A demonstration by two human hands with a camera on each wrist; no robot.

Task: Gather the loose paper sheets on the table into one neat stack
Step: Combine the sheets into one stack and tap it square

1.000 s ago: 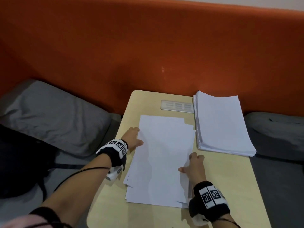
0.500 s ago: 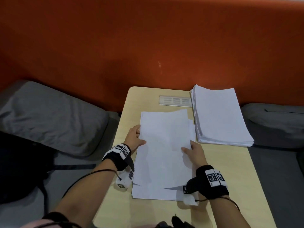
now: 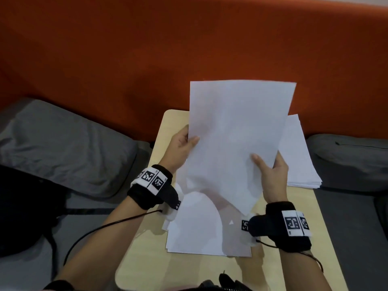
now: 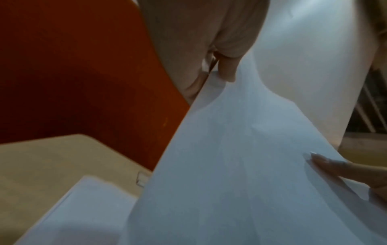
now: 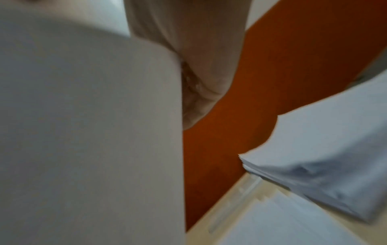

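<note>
A bunch of white paper sheets (image 3: 235, 133) is lifted off the table and held tilted up, its top edge against the orange backrest. My left hand (image 3: 184, 143) pinches its left edge, thumb on the front face. My right hand (image 3: 270, 166) pinches the right edge, thumb on front. More loose sheets (image 3: 199, 234) lie flat on the table below. The left wrist view shows the held sheets (image 4: 240, 157) and my left hand (image 4: 217, 73) pinching them; the right wrist view shows the sheets' back (image 5: 87, 132), blurred.
A thick stack of paper (image 3: 298, 156) lies at the back right of the small wooden table (image 3: 147, 248); it shows as the stack (image 5: 326, 165) in the right wrist view. Grey cushions (image 3: 63, 143) flank the table. An orange backrest (image 3: 147, 49) stands behind.
Both hands pressed on the sheets lying flat; now they have gripped a bunch by its side edges and raised it upright above the table. The camera has moved closer.
</note>
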